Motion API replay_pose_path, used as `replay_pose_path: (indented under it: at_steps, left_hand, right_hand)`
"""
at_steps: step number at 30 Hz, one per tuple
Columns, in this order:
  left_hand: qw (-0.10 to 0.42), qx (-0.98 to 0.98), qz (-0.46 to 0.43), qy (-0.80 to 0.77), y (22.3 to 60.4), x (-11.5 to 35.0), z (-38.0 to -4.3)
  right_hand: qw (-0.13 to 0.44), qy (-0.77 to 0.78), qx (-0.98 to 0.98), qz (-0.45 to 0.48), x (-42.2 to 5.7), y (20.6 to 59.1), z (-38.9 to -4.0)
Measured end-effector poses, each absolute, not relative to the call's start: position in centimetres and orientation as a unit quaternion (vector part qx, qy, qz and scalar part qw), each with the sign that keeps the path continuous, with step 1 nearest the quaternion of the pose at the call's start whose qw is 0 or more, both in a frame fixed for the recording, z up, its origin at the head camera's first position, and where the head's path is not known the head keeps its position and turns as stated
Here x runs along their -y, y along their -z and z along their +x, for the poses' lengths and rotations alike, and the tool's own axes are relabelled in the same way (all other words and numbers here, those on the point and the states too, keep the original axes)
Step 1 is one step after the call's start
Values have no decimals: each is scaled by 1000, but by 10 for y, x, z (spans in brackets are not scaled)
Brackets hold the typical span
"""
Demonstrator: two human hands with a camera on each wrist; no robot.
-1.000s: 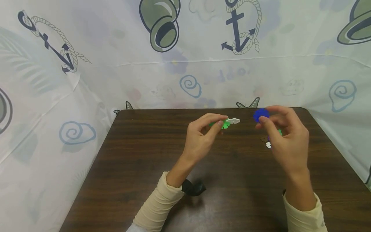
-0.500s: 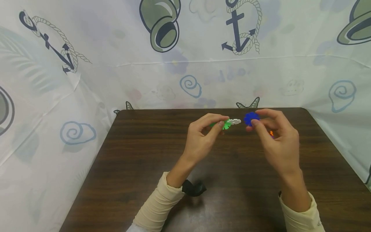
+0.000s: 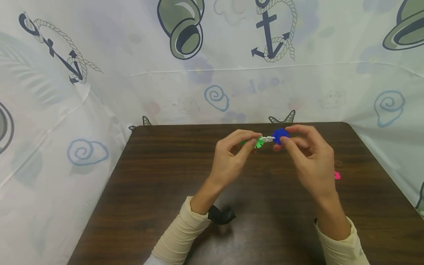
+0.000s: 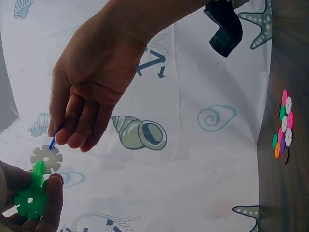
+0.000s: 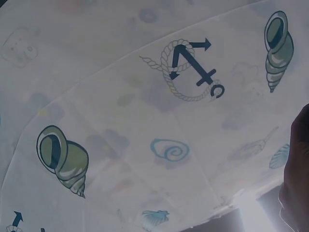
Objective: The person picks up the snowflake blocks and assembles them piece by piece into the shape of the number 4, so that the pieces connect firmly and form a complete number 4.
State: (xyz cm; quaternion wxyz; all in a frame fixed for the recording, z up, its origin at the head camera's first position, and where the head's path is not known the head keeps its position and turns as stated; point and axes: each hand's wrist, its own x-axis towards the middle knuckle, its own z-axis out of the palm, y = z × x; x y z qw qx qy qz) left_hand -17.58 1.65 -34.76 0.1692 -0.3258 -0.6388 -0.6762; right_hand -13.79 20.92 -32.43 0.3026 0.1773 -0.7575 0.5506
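My left hand pinches a short chain of interlocking snowflake discs between thumb and fingers. In the left wrist view, a dark green disc sits in its grip, with a light green disc slotted to it edge-on. A white disc sticks out from that end, past the fingertips. My right hand pinches a blue disc by its side. The blue disc's edge meets the white disc's rim; whether they are slotted together, I cannot tell. The right wrist view shows only part of a hand at its edge.
Several loose coloured discs lie on the dark wooden table; in the head view the right hand hides most, leaving a pink disc showing. A black wrist device is at my left wrist. A patterned curtain hangs behind.
My right hand has moved left with the blue disc, from apart to touching the white one. My left hand has stayed in place. The pink disc now shows beside the right hand.
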Motion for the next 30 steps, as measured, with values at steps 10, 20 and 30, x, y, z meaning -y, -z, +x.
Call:
replay_pose_path:
  at_steps: [10, 20, 30]
  left_hand:
    - [176, 625, -339, 681, 350, -20, -178]
    - [228, 611, -347, 674, 354, -24, -179]
    - [227, 624, -343, 664, 354, -23, -182]
  right_hand:
    - [292, -575, 749, 150, -205, 324, -136]
    - [300, -543, 768, 158, -198, 325, -137]
    - [301, -540, 770, 158, -196, 329, -142]
